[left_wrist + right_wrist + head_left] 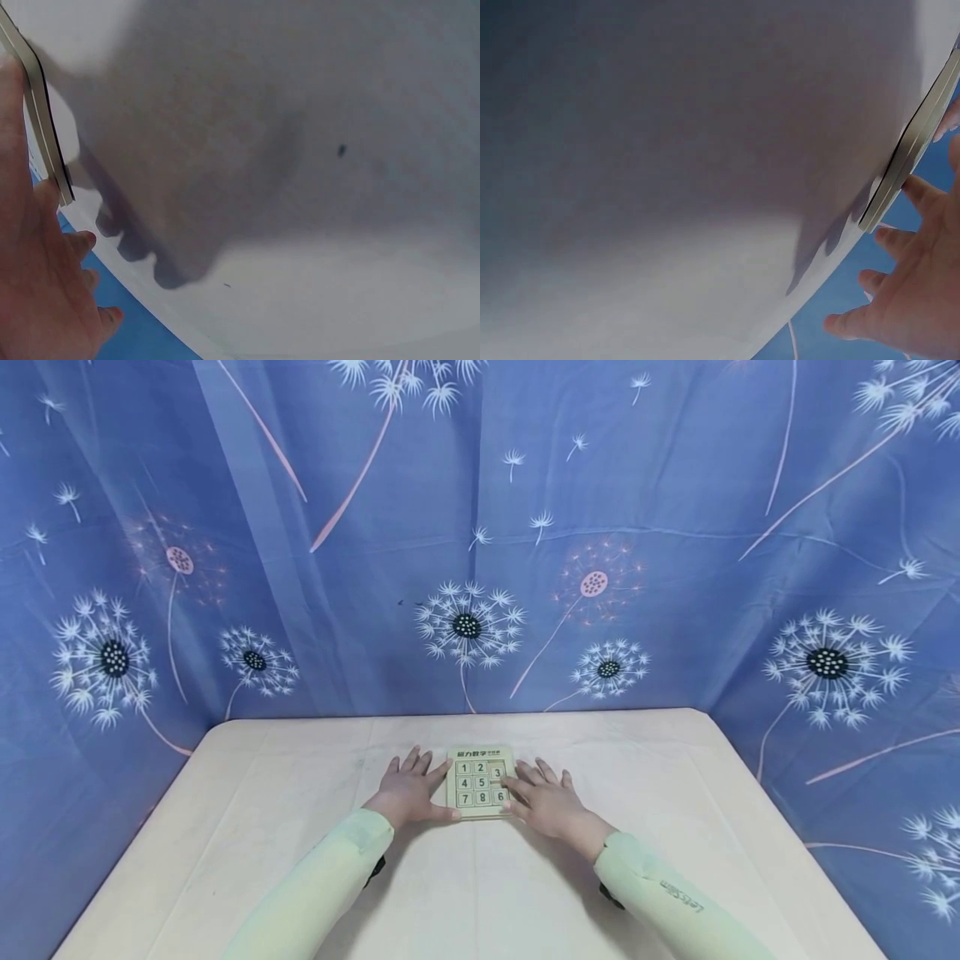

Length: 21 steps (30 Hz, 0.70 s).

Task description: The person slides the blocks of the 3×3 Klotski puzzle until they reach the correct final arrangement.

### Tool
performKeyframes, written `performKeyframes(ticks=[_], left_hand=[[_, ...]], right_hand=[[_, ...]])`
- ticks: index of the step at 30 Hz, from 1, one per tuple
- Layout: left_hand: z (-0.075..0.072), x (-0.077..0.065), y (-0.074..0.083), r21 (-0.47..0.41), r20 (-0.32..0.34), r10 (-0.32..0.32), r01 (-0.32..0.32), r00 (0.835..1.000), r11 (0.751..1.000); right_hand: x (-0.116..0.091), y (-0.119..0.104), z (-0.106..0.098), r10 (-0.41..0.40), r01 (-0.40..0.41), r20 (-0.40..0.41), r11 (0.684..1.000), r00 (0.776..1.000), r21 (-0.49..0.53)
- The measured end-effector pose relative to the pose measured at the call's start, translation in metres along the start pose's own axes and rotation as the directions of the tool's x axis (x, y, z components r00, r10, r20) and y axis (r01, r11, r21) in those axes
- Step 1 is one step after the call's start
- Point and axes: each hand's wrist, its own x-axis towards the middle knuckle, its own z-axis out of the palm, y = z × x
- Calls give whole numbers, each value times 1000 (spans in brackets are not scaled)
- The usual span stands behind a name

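A pale green number slide puzzle (483, 814) lies flat on the table, its numbered tiles facing up. Tile 3 (497, 772) sits a little low in the right column, with a gap above it; tile 6 (500, 797) is in the bottom right corner. My left hand (411, 789) rests at the puzzle's left side, index fingertip and thumb at the edge, other fingers spread. From the right, my right hand (551, 802) reaches over the frame, with a fingertip beside tile 3 and the thumb near tile 6. The wrist views show only the puzzle's side edge (904, 161).
A pale cloth covers the table (300, 877). Blue curtain (360, 635) with dandelion prints hangs behind and along both sides. Pale green sleeves (322, 885) cover both forearms.
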Motion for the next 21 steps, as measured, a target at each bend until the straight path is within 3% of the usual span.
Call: performKeyframes(ticks=[21], left_hand=[[-2,-1,1,0,4,-6,6,1000,1000]], right_hand=[[10,1,-3,25,-25,11,999,1000,25]])
